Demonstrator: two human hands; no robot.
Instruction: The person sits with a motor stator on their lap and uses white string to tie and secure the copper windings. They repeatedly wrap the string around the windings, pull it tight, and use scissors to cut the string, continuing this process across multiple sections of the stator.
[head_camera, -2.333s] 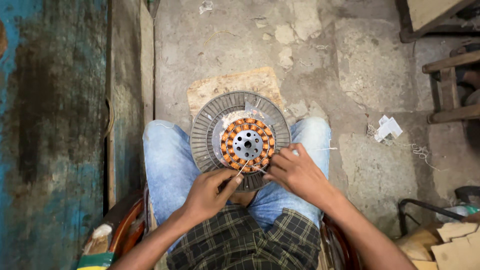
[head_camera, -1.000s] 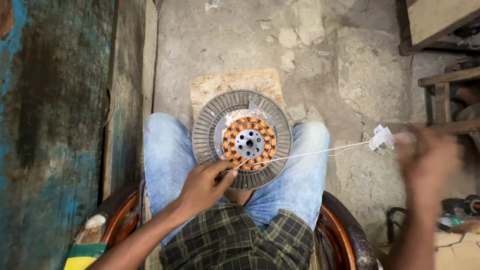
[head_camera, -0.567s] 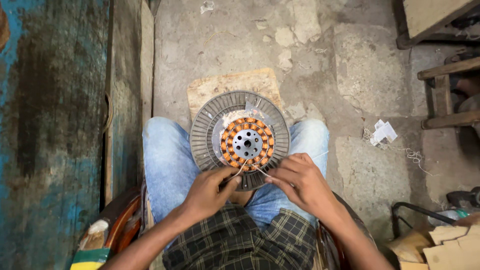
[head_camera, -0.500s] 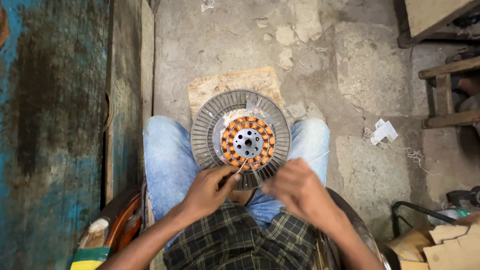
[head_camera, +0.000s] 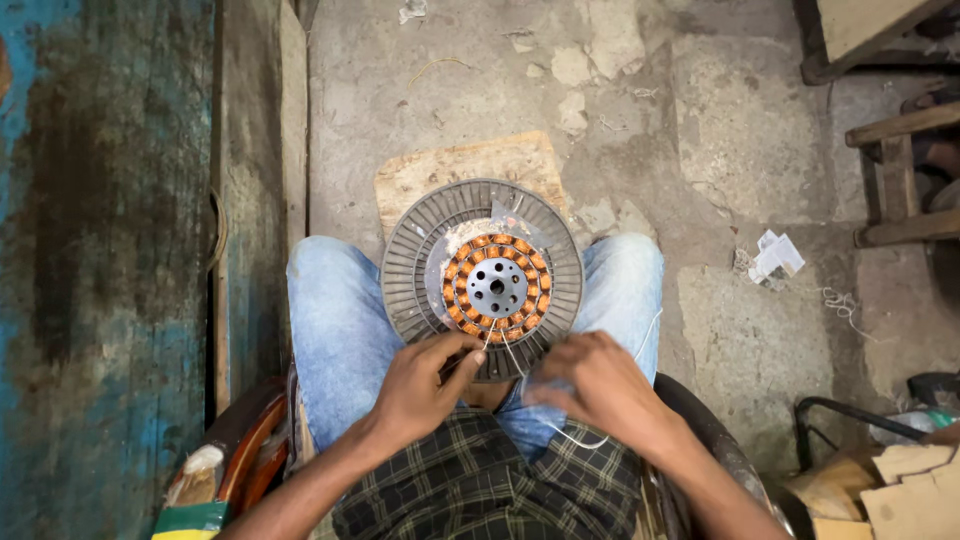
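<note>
A round grey motor housing (head_camera: 420, 250) rests on my knees, with an orange copper-wound stator (head_camera: 497, 282) at its centre. My left hand (head_camera: 425, 380) pinches at the near edge of the windings. A thin white thread (head_camera: 512, 355) runs from the windings down into my right hand (head_camera: 590, 385), which is closed on it just below the housing rim. The thread loops on over my right thigh. Both hands sit close together over my lap.
A wooden board (head_camera: 465, 170) lies under the housing on the cracked concrete floor. A blue painted wall (head_camera: 100, 250) stands on the left. A crumpled white paper (head_camera: 775, 255) lies to the right, near wooden furniture (head_camera: 900, 180) and cardboard scraps (head_camera: 900, 480).
My right hand, which had pulled the thread far out to the right, has come back to the near rim of the housing. My left hand stayed at the windings.
</note>
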